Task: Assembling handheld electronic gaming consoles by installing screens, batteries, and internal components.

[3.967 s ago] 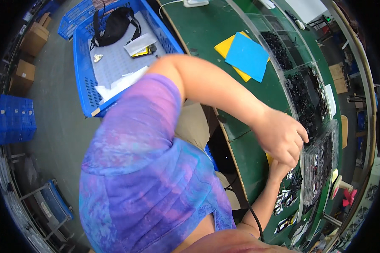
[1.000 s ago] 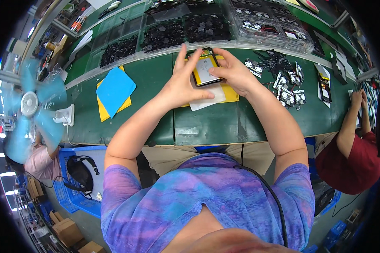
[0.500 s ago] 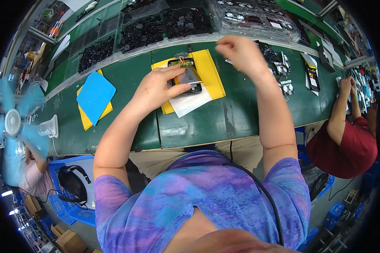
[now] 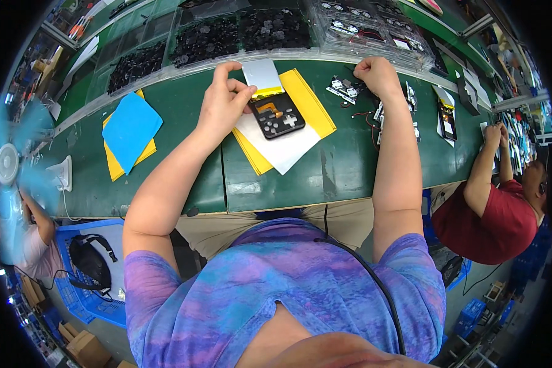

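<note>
Grey battery pouch [image 4: 262,75], upper centre, sits pinched in our left hand [image 4: 225,103] above the black handheld shell [image 4: 276,115] while our right hand [image 4: 378,75], fisted, risks scattering small parts [image 4: 342,89].

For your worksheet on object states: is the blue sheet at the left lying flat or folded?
Flat: the blue sheet lies spread over a yellow sheet, no fold visible.

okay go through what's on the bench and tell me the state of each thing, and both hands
left hand: pinching the edge of the silver pack
right hand: fisted over small parts
silver pack: flat, beside the black board
black board: flat on white sheet
white sheet: lying on yellow pad
fan: spinning, blurred
</note>
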### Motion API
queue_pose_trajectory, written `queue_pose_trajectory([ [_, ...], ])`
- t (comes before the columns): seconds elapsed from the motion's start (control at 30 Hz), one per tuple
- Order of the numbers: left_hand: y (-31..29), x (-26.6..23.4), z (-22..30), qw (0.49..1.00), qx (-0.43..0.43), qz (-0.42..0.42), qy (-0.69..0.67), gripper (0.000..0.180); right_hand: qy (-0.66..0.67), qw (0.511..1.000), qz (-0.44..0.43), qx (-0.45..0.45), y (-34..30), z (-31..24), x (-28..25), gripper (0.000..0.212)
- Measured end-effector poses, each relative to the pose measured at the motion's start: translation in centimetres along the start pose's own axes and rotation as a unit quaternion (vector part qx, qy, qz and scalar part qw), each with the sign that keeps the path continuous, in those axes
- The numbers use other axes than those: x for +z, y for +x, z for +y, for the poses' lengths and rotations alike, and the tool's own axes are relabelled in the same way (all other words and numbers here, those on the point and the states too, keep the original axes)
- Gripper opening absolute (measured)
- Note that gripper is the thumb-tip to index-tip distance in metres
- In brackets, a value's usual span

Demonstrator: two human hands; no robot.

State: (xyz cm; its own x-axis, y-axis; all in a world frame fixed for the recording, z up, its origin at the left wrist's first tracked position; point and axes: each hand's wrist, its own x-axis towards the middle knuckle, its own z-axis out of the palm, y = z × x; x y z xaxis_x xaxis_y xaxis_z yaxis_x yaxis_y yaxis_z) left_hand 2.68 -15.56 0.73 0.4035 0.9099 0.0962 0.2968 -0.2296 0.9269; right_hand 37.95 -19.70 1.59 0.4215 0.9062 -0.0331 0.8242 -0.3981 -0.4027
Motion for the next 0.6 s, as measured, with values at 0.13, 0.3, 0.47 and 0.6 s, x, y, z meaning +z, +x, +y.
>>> queue_pose_trajectory([
  [0.13, 0.1, 0.1, -1.0, 0.994, 0.073, -0.037, 0.071, 0.026, 0.008, 0.999, 0.04, -0.028, 0.0, 0.4, 0.4, 0.021],
  [0.3, -1.2, -0.1, 0.2, 0.978, 0.1, -0.078, 0.164, 0.035, -0.009, 1.0, 0.01, -0.018, 0.4, 0.6, 0.4, 0.02],
  [0.47, -1.8, -0.4, 1.0, 0.98, 0.089, -0.116, 0.134, 0.051, 0.015, 0.999, 0.035, -0.035, 0.3, 0.2, 0.2, 0.018],
  [0.6, -2.6, -0.2, 1.1, 0.979, 0.099, -0.085, 0.156, 0.063, 0.217, 0.964, 0.13, -0.085, -1.0, -2.2, -0.4, 0.018],
])
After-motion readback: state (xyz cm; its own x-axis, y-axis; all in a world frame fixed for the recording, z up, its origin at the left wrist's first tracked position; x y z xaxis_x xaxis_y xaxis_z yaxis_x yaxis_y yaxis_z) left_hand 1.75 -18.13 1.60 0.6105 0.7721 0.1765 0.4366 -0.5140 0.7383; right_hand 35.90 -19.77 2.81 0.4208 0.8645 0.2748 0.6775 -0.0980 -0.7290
